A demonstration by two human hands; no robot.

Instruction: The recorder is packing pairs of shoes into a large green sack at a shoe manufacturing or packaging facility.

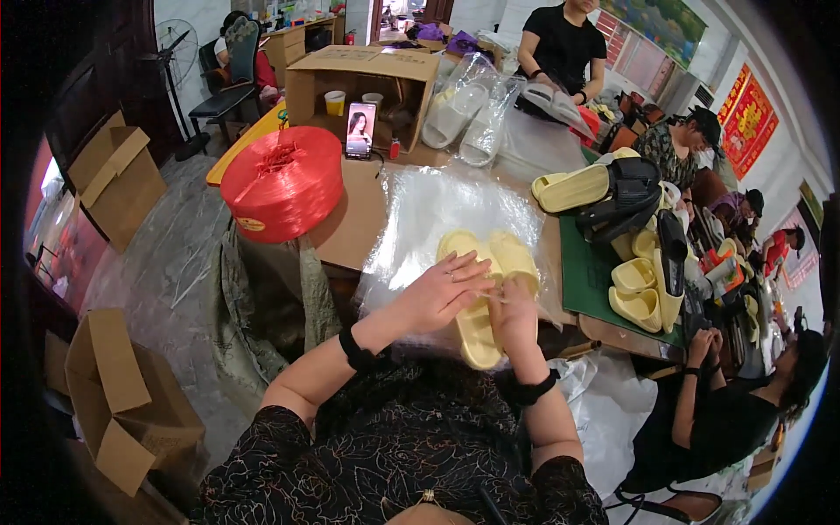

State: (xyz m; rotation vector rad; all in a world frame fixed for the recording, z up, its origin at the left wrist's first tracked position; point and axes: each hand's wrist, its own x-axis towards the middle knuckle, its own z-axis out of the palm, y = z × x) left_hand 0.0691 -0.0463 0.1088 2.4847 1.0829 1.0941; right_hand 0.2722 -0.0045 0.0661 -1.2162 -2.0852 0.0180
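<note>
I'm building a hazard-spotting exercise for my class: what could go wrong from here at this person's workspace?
1. The yellow slippers lie on smooth clear plastic film, so they might slide under the left hand and right hand.
2. The film looks thin and wrinkled; it could snag or tear.
3. The phone stands upright beside the bulky red twine roll; a bump to the roll might topple it.

From here I see large gold characters on the tall red wall banner (748, 122); the small yellow oval label (251, 224) on the round red plastic-twine spool (284, 188) is too tiny to read.
</note>
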